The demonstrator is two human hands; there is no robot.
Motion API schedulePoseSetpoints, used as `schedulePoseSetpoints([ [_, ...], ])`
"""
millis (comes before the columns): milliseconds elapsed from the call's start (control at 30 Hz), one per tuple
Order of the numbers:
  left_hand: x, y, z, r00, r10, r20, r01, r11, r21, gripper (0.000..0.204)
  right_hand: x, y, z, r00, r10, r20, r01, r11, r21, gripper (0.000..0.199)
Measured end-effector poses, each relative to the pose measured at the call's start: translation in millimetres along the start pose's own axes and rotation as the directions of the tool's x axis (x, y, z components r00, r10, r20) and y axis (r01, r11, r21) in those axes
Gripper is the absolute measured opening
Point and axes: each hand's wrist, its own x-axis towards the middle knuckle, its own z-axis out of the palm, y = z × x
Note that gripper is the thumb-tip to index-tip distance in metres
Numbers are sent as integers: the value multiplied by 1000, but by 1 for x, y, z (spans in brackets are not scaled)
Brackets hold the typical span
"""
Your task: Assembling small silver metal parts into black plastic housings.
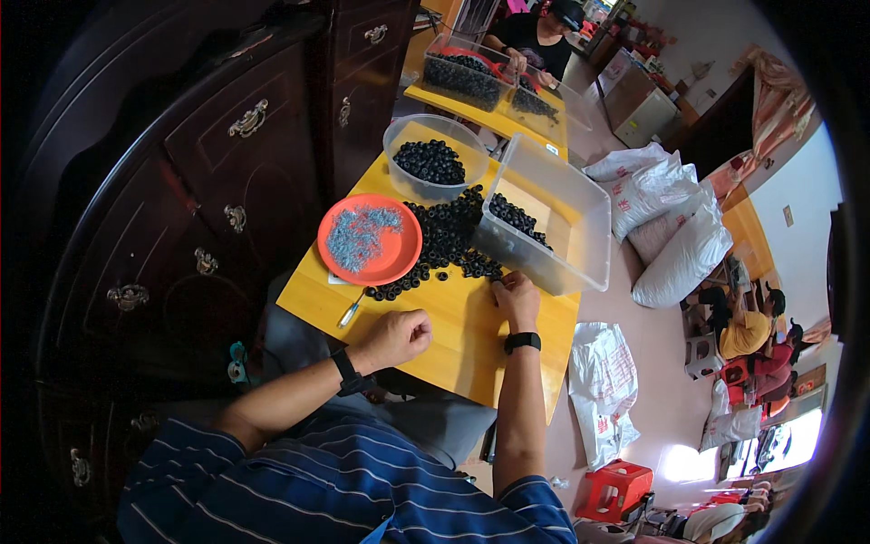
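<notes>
My left hand (399,337) is curled closed above the front part of the yellow table (453,363); whatever its fingers hold, if anything, is hidden. My right hand (518,297) has its fingers drawn together at the near edge of a pile of small black rings (444,231), beside a clear rectangular bin (566,263). Its fingertips meet the dark pieces there, and I cannot make out what is between them. Left of the pile sits an orange-red plate (395,258) bearing many thin silvery-blue pieces (358,238). A small tool with a pale handle (349,313) lies in front of the plate.
Behind the plate stands a round clear tub (396,145) with black rings inside. Another person (535,41) works at a farther yellow table (471,107) with clear bins. Dark cabinets (208,190) line the left. White sacks (680,245) and a red stool (616,488) are at right.
</notes>
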Motion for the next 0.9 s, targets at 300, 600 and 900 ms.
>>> schedulePoseSetpoints([
  [300,1,4,-1,1000,28,2,-28,999,-23,7,4,21,-1,998,26,-60,-3,932,362,18],
  [600,0,-3,4,999,-37,-2,36,983,-181,6,-93,-5,-20,943,-136,303,-309,-29,951,14],
  [900,24,39,-13,982,-178,63,189,930,-314,10,-138,-17,18,883,-190,429,-463,-201,863,22],
])
